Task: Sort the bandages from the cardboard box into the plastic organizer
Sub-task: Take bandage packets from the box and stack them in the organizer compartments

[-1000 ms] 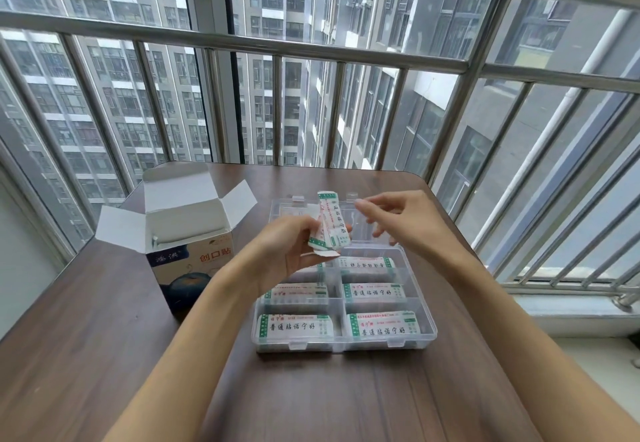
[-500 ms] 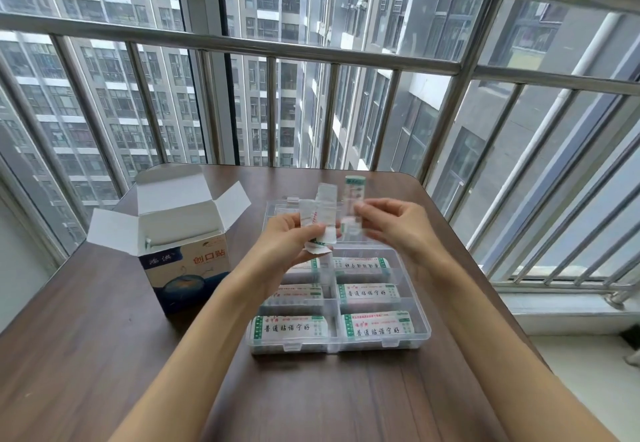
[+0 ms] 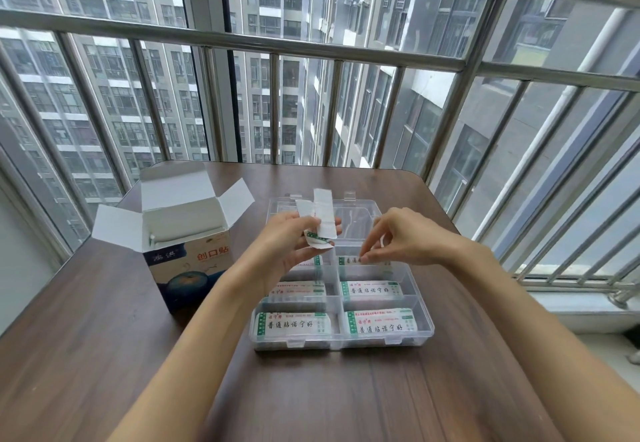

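Left hand (image 3: 294,244) grips bandages (image 3: 320,216) above the organizer (image 3: 420,306).

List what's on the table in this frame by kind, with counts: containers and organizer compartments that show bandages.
Cardboard box: 1
Plastic organizer: 1
Compartments showing bandages: 6
Bandage bunch held in left hand: 1 bunch, number of strips unclear
Total: 2 containers, 6 filled compartments, 1 held bunch
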The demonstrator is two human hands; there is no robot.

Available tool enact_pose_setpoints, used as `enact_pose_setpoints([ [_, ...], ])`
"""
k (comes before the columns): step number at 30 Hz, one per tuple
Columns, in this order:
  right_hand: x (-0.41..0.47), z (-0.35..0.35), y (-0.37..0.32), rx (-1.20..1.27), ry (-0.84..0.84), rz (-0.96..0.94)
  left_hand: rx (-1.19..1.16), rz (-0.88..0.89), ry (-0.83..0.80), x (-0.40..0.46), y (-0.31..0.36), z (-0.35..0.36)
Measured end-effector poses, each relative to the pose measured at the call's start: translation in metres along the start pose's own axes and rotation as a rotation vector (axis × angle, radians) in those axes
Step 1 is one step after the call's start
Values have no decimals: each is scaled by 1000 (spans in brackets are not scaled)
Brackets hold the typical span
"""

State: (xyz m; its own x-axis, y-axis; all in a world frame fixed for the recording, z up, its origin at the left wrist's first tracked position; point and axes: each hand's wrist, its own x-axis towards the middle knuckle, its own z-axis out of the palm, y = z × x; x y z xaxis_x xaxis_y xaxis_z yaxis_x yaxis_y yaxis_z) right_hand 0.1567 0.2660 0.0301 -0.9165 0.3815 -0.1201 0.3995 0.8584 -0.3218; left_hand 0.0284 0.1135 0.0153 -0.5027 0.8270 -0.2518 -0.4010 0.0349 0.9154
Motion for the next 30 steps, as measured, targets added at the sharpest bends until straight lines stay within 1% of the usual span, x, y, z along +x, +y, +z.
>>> enact_pose_setpoints([
  [3, 1, 5, 0, -9, 48, -12, -23, -20, -19, -2, 1, 0],
  [7, -2, 12, 2, -42, 182, 14, -79, -41, -47, -5, 3, 1],
  [8, -4, 11, 2, 15, 237, 16, -79, -43, -47, -5, 3, 1],
  [10, -6, 8, -3, 228, 375, -18, -64, -47, -48, -3, 2, 0],
  [11, -8, 7, -8, 320, 417, -64, -51, -47, -49, -3, 1, 0],
  [12, -10, 7, -14, 360, 409, -113, -37, -45, -53, -3, 0, 0],
  [13, -12, 9, -19, 333, 373, -168, -16, -41, -58, -2, 0, 0],
  [15, -13, 18, -24, 128, 339, -238, 25, -29, -80, -3, -1, 1],
  [17, -15, 23, -25, -51, 417, -250, 48, -13, -104, -3, -2, 0],
  [19, -16, 21, -25, -88, 516, -300, 69, 0, -106, -4, -2, -1],
  [21, -18, 18, -24, -113, 558, -347, 102, 20, -90, -5, -3, -1],
  [23, -19, 15, -21, -111, 595, -335, 151, 54, -60, -4, -4, 0],
  [24, -20, 14, -20, -21, 639, -303, 176, 74, -41, -4, -4, 1],
  [25, -22, 10, -21, 154, 682, -244, 203, 95, -19, -4, -4, 1],
  [26, -25, 4, -23, 395, 703, -163, 233, 117, 1, -4, -4, 2],
  [27, -28, -3, -25, 651, 673, -79, 262, 139, 12, -4, -4, 3],
  [28, -31, -7, -26, 864, 580, -4, 289, 160, 17, -5, -4, 3],
  [29, -32, -10, -26, 973, 473, 51, 315, 179, 14, -5, -4, 4],
  [30, -32, -10, -27, 985, 395, 89, 340, 193, 8, -6, -4, 4],
])
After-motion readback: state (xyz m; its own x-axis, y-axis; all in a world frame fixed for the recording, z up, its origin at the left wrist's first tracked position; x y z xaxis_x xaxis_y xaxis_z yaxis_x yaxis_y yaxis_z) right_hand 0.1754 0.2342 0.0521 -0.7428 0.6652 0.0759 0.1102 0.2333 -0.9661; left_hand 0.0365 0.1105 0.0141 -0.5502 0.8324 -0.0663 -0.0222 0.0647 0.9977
